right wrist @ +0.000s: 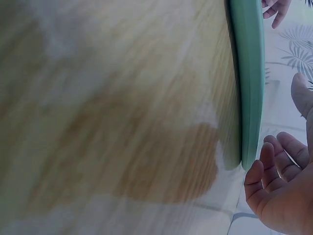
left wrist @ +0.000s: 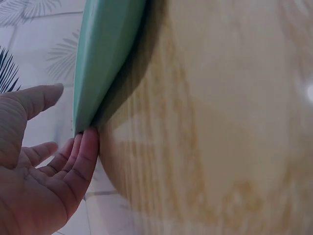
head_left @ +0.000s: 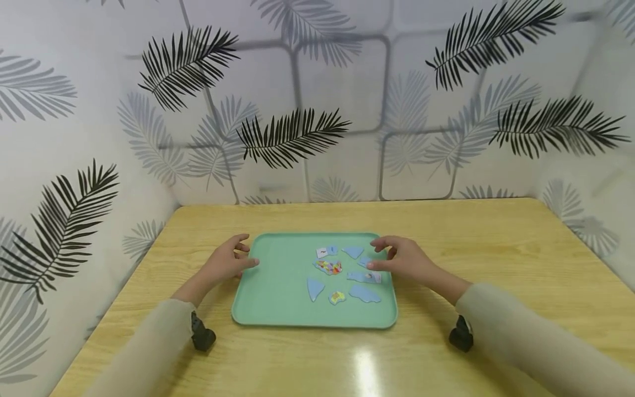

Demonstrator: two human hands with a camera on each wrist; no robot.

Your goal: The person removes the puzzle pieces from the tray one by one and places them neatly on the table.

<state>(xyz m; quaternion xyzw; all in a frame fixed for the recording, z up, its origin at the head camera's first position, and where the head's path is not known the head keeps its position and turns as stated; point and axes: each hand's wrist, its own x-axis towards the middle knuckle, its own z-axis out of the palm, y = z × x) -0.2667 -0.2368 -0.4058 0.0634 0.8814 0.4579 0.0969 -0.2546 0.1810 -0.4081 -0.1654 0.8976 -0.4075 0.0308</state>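
Note:
A green tray (head_left: 278,309) lies on the wooden table with several flat, light-blue puzzle pieces (head_left: 364,293) scattered over its right half. One piece (head_left: 329,267) carries a multicoloured pattern, and a small one (head_left: 337,298) is yellowish. My left hand (head_left: 229,259) is at the tray's left edge, thumb and fingers apart; in the left wrist view its fingertips (left wrist: 89,137) touch or nearly touch the tray's rim (left wrist: 105,58). Over the tray's right edge, my right hand (head_left: 404,258) hovers near a small blue piece (head_left: 364,261), its fingers loosely bent and apart. Nothing shows in either hand.
The wooden table (head_left: 486,237) extends around the tray on all sides. Behind it and to the left stand pale walls (head_left: 342,165) with a leaf pattern. A black device (head_left: 202,333) is strapped on the left wrist, another (head_left: 461,335) on the right.

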